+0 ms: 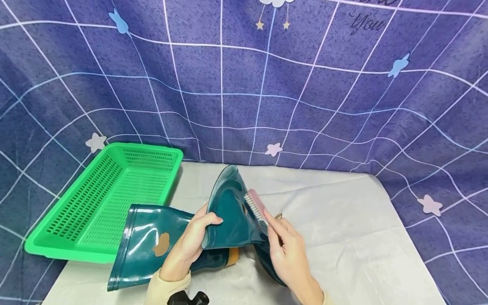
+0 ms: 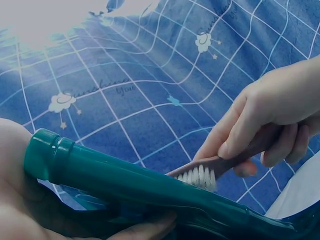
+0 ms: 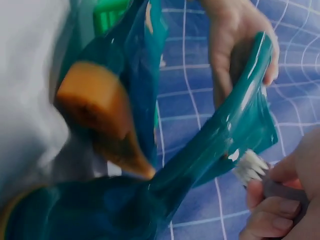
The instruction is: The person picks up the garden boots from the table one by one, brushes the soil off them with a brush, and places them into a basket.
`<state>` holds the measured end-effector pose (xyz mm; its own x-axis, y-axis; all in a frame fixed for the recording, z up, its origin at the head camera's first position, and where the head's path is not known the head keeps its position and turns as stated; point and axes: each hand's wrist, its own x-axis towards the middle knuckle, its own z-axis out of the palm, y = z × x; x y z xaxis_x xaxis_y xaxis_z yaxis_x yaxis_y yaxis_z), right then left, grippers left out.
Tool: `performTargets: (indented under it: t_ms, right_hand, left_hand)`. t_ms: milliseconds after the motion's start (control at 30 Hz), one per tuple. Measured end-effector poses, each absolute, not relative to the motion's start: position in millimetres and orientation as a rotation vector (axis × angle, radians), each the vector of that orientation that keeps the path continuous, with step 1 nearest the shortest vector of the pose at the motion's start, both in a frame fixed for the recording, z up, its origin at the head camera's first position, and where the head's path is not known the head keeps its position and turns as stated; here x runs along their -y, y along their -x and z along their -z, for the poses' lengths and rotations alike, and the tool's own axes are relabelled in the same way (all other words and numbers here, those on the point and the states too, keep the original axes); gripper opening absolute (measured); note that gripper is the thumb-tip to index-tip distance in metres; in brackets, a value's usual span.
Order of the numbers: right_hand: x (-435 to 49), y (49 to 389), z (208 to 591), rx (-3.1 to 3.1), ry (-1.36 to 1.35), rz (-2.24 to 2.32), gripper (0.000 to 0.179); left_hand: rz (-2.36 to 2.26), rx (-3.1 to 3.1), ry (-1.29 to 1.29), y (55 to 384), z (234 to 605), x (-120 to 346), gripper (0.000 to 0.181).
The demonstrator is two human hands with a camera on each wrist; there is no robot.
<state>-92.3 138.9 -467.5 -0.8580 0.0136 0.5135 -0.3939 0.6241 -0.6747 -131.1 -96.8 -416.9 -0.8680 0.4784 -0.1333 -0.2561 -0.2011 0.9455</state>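
Observation:
A dark teal rubber boot (image 1: 230, 212) is lifted in the middle of the head view, its wide top spread toward the left. My left hand (image 1: 192, 237) grips the rim of that top, thumb on the near face. My right hand (image 1: 287, 250) holds a pink brush (image 1: 256, 203) with white bristles (image 2: 197, 176), which meet the shaft beside a small tan mark. The boot's foot hangs down to the right, partly hidden behind the right hand. A second teal boot (image 1: 146, 237) lies on its side under my left hand, with a tan print and an orange-tan heel (image 3: 95, 97).
A green plastic basket (image 1: 173, 169) with perforated walls stands at the left. White cloth (image 1: 343, 237) covers the table. Behind it hangs a blue-purple curtain (image 1: 244, 110) with a grid, stars and clouds. A black object (image 1: 188, 298) shows by the left sleeve.

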Motion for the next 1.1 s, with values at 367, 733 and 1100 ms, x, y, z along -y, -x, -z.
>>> performTargets:
  t_ms: [367, 733, 1100]
  right_hand:
    - [-132, 93, 479, 2.505, -0.221, -0.99, 0.04]
    - [-144, 95, 467, 2.403, -0.239, -1.053, 0.041]
    - [-143, 95, 478, 2.585, -0.276, -0.664, 0.037]
  left_hand:
    - [-2.131, -1.574, -0.262, 129, 415, 100, 0.06]
    - [-2.119, -1.589, -0.243, 130, 415, 99, 0.062]
    - [-2.124, -1.583, -0.258, 130, 415, 101, 0.051]
